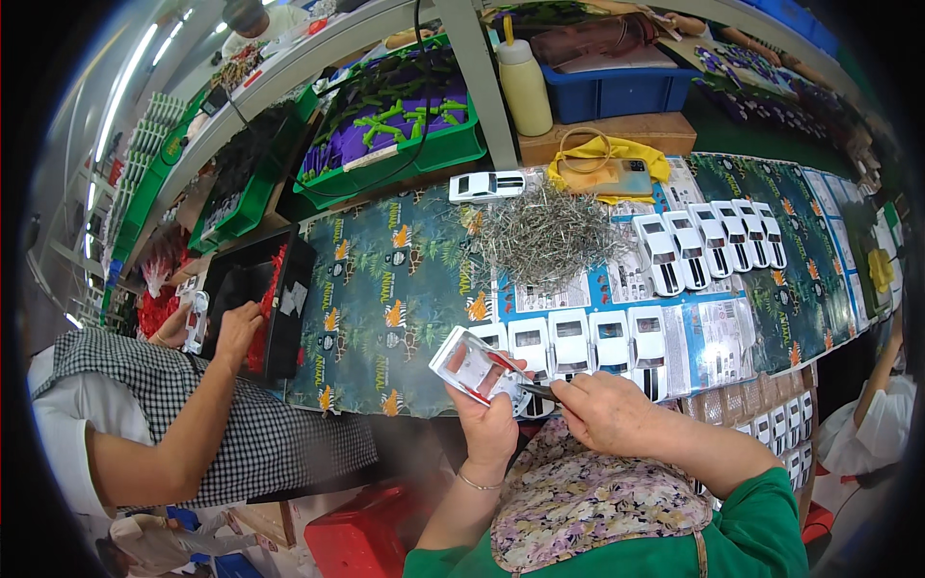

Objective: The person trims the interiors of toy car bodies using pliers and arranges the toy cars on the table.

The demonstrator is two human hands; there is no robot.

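slippage looked the likeliest trouble: the left hand held a white toy car body tilted, underside up with its red insert showing, fingers curled about its lower end only, just above the near edge of the worktop. the right hand had its fingers pressed together on a thin dark tool whose tip met the car's near corner; a hard push there could have twisted the shell out of that partial grip, or skidded the tip toward the left thumb. whether the tip sat in a hole or merely on the surface could not be told.

a row of finished white cars lay just beyond the hands, close enough that a jerk might have knocked them out of line. behind them a heap of small metal pins spread loose on the printed sheet, easily scattered by a sleeve. further right stood another row of white cars, and one single car lay near a green bin. a pale squeeze bottle stood by a blue tray, with a yellow cloth below.

at the left a co-worker's hand reached into a black box of red parts, well apart from the wearer's hands.
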